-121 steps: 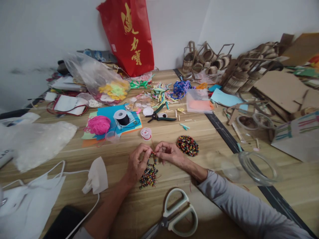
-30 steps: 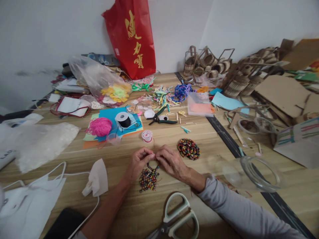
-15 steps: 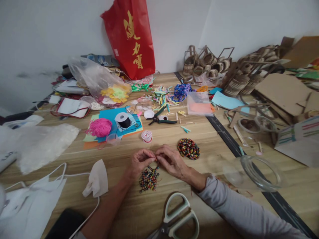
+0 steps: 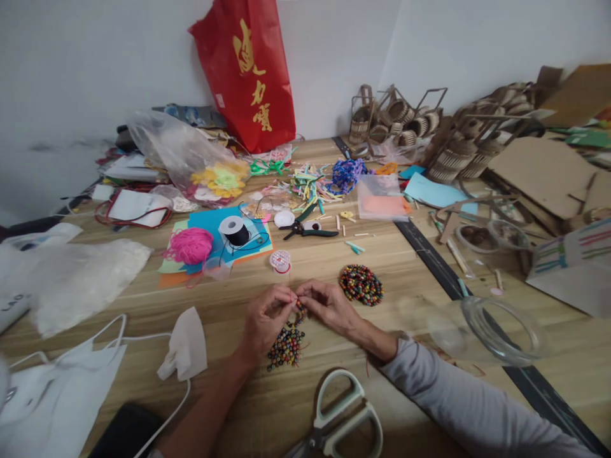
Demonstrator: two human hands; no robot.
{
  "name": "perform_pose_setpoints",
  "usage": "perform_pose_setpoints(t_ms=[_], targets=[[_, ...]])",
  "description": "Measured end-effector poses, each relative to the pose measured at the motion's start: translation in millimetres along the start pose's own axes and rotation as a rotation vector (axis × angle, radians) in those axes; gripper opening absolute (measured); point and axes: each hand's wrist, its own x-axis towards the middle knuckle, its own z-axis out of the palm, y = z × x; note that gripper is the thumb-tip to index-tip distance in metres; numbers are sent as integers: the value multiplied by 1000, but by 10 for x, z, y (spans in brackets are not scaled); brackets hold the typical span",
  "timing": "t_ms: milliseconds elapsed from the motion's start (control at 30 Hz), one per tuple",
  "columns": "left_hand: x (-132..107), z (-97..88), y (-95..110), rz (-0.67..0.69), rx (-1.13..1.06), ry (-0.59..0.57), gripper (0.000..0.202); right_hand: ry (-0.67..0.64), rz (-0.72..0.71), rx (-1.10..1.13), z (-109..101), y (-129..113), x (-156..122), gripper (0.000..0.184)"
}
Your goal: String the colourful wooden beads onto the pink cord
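Observation:
My left hand (image 4: 263, 321) and my right hand (image 4: 327, 306) meet fingertip to fingertip at the table's middle, both pinched on the top edge of a partly made beaded piece (image 4: 286, 345) of many-coloured beads that lies on the wooden table (image 4: 410, 267). A thin red thread runs from the pinch toward a small spool (image 4: 279, 260) just behind. A finished round beaded mat (image 4: 361, 284) lies right of my right hand.
Large scissors (image 4: 341, 416) lie near the front edge. A glass jar (image 4: 496, 331) lies on its side at right. Behind are a pink yarn ball (image 4: 189, 245), a black cord spool (image 4: 234, 229), pliers (image 4: 305, 229), a red bag (image 4: 248, 70), and cardboard pieces (image 4: 539, 172) at right.
Both hands stay pinched together over the beaded piece with only small finger shifts; the view has wobbled slightly.

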Motion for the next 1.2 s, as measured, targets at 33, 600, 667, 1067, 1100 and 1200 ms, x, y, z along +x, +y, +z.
perform_pose_setpoints(t_ms=[33,600,667,1067,1100,1200], targets=[[-2,-1,2,34,49,8,7,-9,37,48,2,5,4,28],[26,-14,18,66,153,15,9,-7,-5,-57,-8,-26,-15,33],[28,-14,9,62,130,10,10,-3,-25,-83,-12,-36,-16,31],[19,-2,8,116,113,-5,12,16,4,22,9,19,-16,26],[18,-3,2,129,111,-1,12,6,12,46,8,21,-14,28],[18,-4,-14,161,105,7,12,-30,30,65,2,-7,-11,35]])
